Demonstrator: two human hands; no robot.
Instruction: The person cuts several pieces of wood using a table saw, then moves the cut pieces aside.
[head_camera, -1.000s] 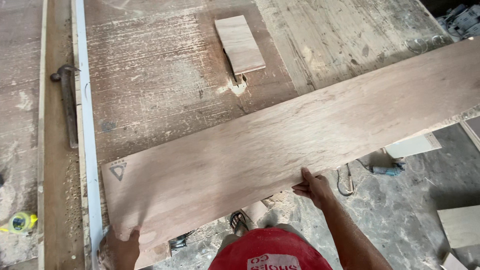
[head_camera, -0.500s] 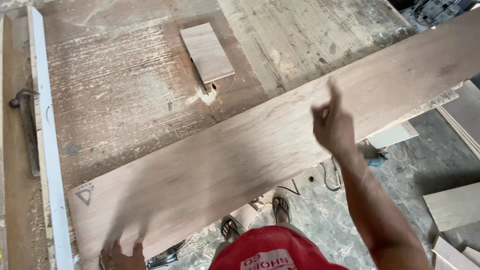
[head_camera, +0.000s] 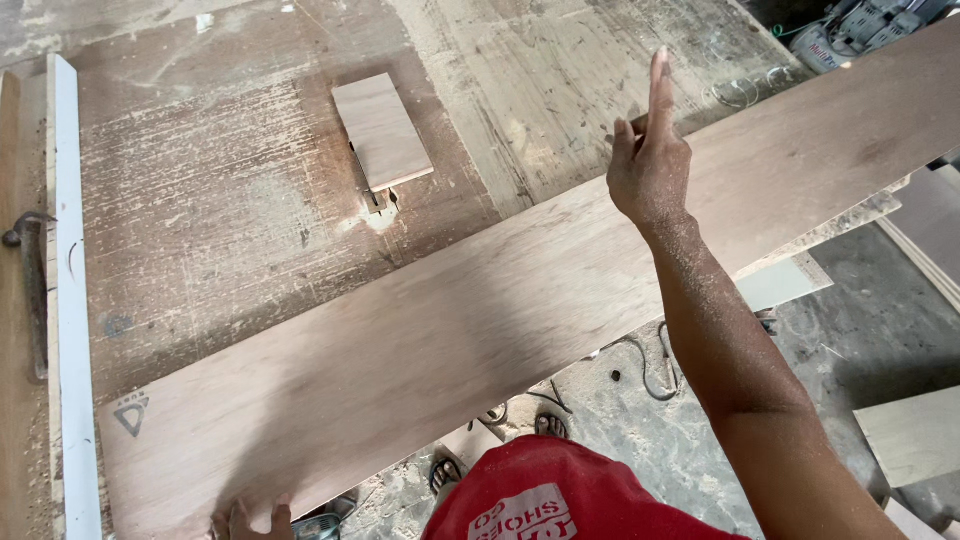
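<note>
That long plywood board (head_camera: 480, 340) lies slantwise across the bench (head_camera: 230, 220), far end hanging off, so it looks stiff but awkward; I'd grab both long edges. Left hand (head_camera: 250, 520) rests flat on its near corner, right hand (head_camera: 650, 165) is raised off it, finger pointing, holding nothing.

**Red shirt, bare arms, sandals**

The person wears a red shirt (head_camera: 560, 495) with a white printed patch at the chest. Both arms are bare, with no sleeves, gloves, watch or rings showing. Fine sawdust clings to the right hand (head_camera: 650, 165) and forearm. Open sandals (head_camera: 445, 470) are on the feet, toes exposed.
</note>
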